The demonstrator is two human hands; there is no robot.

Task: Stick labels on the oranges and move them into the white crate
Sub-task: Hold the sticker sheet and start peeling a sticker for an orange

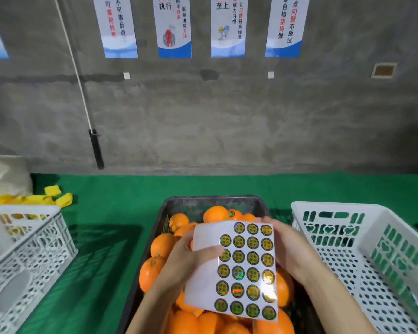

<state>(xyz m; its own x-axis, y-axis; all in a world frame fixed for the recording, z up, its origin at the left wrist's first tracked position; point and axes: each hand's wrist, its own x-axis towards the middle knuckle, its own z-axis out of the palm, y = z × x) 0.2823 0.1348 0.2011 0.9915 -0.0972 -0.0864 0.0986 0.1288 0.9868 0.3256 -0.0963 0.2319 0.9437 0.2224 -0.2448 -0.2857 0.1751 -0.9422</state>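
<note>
Head view: a label sheet [234,268] is held over a dark crate [212,201] filled with oranges [159,244], probably so that each peeled label travels only a short way to the fruit. The left hand [186,263] grasps the sheet, with its thumb pressed on the printed face and its fingers behind. The right hand [290,249] clasps the right edge, steadying the sheet for peeling. The blank upper-left area indicates labels already used. No orange is held; all lie in the dark crate, one at the back bearing a label. A white crate [372,249] stands just right of it on the green worktop [106,237], within easy reach. A second white crate [34,237] stands further left.
</note>
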